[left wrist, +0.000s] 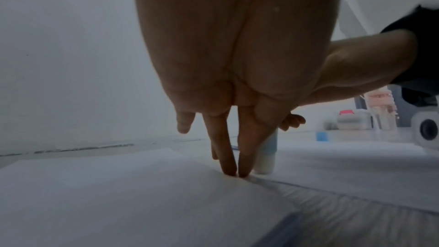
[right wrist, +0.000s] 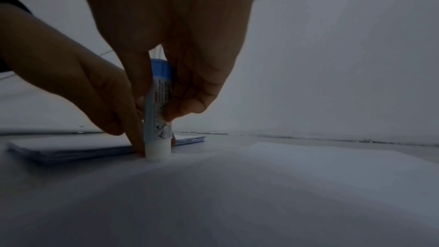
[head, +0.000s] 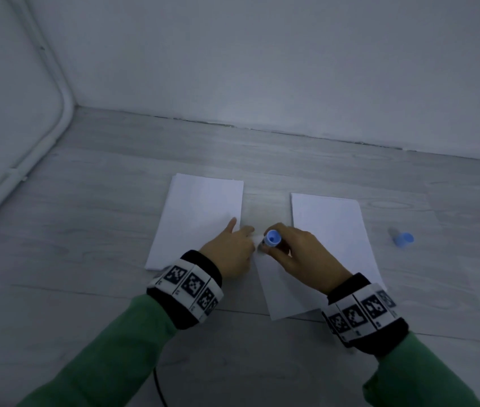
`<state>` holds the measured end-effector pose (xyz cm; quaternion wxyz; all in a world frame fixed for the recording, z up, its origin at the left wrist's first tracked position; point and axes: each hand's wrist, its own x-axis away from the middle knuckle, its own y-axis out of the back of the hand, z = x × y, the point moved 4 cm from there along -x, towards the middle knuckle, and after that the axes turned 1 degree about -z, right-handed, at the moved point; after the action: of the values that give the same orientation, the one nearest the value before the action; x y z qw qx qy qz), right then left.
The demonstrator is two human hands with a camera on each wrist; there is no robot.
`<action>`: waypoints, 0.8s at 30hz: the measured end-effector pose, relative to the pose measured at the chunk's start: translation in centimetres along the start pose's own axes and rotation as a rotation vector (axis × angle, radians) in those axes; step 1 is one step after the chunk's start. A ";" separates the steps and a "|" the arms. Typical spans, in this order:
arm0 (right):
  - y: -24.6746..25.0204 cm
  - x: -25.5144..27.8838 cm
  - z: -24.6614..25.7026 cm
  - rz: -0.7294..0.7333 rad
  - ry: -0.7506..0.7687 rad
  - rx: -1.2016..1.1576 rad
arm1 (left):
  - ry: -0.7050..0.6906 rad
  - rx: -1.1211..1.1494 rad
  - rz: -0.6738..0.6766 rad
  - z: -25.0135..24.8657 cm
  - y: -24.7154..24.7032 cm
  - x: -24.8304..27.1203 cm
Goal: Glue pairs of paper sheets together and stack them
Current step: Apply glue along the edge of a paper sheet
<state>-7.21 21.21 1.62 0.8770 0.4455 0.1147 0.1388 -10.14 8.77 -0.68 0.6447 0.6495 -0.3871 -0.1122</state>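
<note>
Only the head view takes in the whole layout: a paper stack (head: pixel 197 221) left of centre, a second paper pile (head: pixel 332 230) right of centre, a loose sheet (head: pixel 285 292) angled at lower centre, and a blue cap (head: pixel 403 239) lying alone at the right edge on the grey wood-grain floor (head: pixel 86 230). The left wrist view alone shows blurred containers (left wrist: pixel 354 119) at its right edge. The right wrist view shows the stack's layered edges and a printed label on the glue stick (right wrist: pixel 158 115).

The right hand (head: pixel 300 254) pinches the glue stick upright between thumb and curled fingers, its white tip pressed onto the loose sheet's upper corner. The left hand (head: pixel 230 248) is extended, straight fingertips (left wrist: pixel 230 168) pressing down on paper just beside the stick.

The sheets are plain white and flat.
</note>
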 end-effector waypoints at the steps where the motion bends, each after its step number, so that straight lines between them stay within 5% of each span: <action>1: 0.0 0.2 0.0 0.000 0.002 0.002 | -0.014 -0.026 -0.002 -0.1 -0.1 0.0; 19: 0.3 7.8 0.9 0.126 0.043 -0.121 | -0.021 -0.158 -0.043 -2.1 -1.1 0.1; 24: 2.1 8.4 0.4 -0.070 -0.019 -0.259 | 0.000 -0.192 -0.042 -2.5 -1.1 0.0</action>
<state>0.52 25.03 2.84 0.9325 0.3254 0.1031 0.1176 -8.14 10.55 -1.30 0.7014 0.5928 -0.3609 -0.1623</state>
